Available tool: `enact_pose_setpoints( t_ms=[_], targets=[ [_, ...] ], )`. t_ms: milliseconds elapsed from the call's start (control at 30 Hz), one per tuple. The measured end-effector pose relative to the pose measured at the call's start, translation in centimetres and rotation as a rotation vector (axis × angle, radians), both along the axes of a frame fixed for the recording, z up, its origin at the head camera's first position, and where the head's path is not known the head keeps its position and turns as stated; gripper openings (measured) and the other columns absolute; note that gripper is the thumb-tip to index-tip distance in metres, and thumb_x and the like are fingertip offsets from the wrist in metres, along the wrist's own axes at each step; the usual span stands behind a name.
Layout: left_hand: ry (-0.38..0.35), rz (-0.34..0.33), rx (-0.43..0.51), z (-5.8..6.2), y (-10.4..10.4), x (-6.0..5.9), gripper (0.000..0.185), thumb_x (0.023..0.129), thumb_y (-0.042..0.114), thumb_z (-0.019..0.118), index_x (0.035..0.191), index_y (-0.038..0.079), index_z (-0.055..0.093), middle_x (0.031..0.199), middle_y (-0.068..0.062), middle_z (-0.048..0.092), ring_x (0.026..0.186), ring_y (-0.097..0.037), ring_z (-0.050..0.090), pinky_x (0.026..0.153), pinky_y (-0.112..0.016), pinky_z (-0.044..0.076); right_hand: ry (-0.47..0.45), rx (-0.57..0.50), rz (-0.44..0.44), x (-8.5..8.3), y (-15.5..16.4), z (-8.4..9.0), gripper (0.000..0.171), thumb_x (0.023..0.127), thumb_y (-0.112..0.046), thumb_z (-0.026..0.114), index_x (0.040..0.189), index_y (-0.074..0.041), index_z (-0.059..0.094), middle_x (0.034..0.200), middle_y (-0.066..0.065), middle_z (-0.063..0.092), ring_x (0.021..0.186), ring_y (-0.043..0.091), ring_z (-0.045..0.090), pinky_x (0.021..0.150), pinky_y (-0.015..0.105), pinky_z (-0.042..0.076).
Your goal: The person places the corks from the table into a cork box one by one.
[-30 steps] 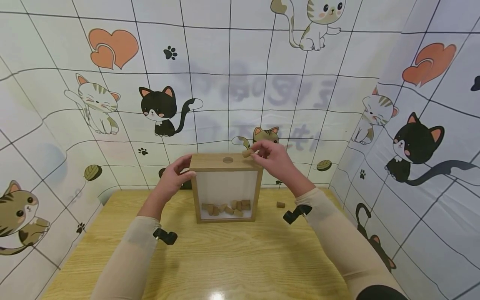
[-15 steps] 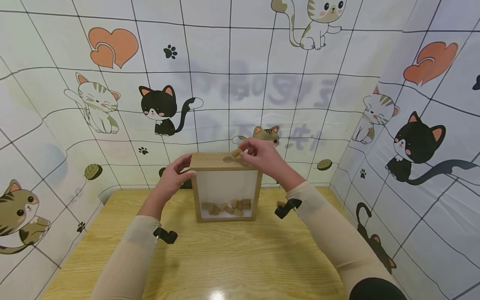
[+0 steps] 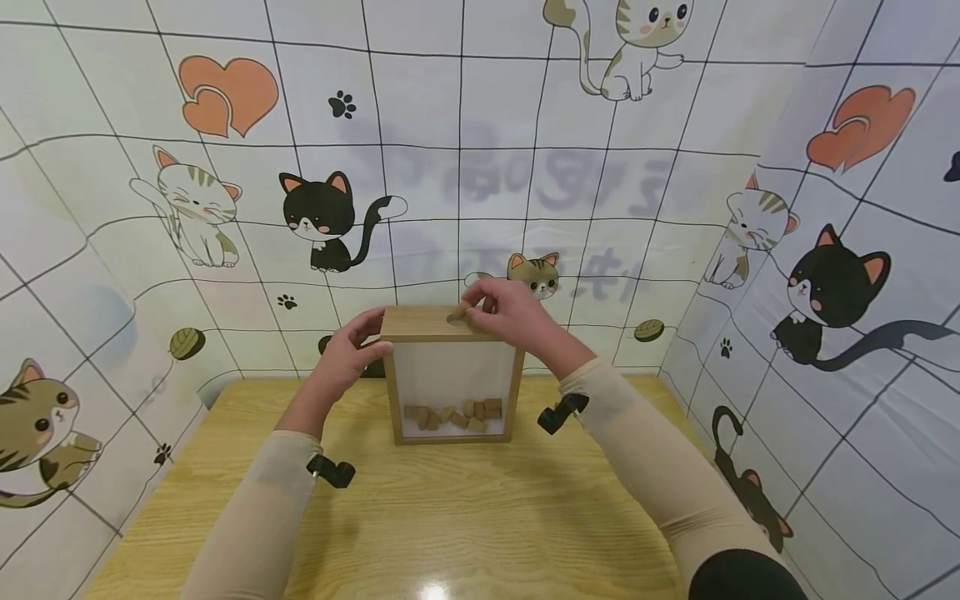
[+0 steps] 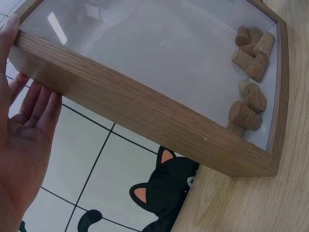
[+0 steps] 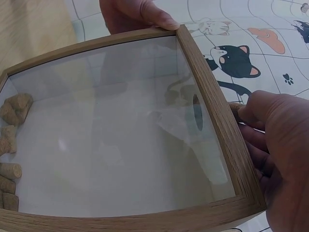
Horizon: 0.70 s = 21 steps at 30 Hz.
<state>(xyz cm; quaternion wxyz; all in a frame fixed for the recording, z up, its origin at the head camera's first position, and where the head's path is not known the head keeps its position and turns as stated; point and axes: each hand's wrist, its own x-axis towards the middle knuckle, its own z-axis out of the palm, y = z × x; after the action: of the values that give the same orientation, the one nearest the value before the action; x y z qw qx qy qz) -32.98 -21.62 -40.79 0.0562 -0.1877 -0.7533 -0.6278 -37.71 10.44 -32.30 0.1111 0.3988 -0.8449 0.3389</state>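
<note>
A shallow wooden box (image 3: pixel 416 323) with a clear front stands upright on the table, a round hole (image 3: pixel 452 318) in its top. Several corks (image 3: pixel 450 417) lie along its bottom, also plain in the left wrist view. My left hand (image 3: pixel 347 357) holds the box's upper left corner, thumb at the front edge and fingers against the side. Between thumb and fingers, my right hand (image 3: pixel 510 313) pinches a cork (image 3: pixel 462 309), tilted right at the hole. In the right wrist view that cork (image 5: pixel 235 110) is partly hidden by the hand and the frame.
The wood-grain table (image 3: pixel 435 508) spreads in front of the box. A cloth wall (image 3: pixel 420 183) printed with cats rises close behind it and on both sides. Each forearm carries a black wrist mount (image 3: pixel 562 412); the right one sits over the table beside the box.
My right hand has moved left with the cork, from the top's right end to the hole, tilting the cork steeper. A loose cork on the table is now covered by the right wrist mount.
</note>
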Motion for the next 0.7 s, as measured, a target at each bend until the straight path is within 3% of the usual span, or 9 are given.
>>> enact_pose_setpoints(
  t_ms=[433, 700],
  targets=[
    [-0.012, -0.004, 0.009, -0.1, 0.0, -0.1, 0.069, 0.095, 0.016, 0.074, 0.155, 0.009, 0.040, 0.141, -0.015, 0.052, 0.131, -0.025, 0.049, 0.109, -0.030, 0.044, 0.013, 0.052, -0.007, -0.2, -0.2, -0.3, 0.016, 0.100, -0.024, 0.066, 0.114, -0.019, 0.069, 0.100, -0.008, 0.064, 0.083, 0.009, 0.060, 0.067, 0.032, 0.054],
    [0.003, 0.017, -0.001, -2.3, -0.8, -2.1, 0.069, 0.094, 0.024, 0.075, 0.154, 0.019, 0.042, 0.142, -0.011, 0.052, 0.134, -0.025, 0.048, 0.107, -0.030, 0.046, 0.011, 0.066, 0.004, -0.4, -0.1, -0.5, 0.019, 0.099, -0.022, 0.066, 0.118, -0.017, 0.070, 0.104, -0.008, 0.062, 0.085, 0.009, 0.059, 0.072, 0.031, 0.054]
  ],
)
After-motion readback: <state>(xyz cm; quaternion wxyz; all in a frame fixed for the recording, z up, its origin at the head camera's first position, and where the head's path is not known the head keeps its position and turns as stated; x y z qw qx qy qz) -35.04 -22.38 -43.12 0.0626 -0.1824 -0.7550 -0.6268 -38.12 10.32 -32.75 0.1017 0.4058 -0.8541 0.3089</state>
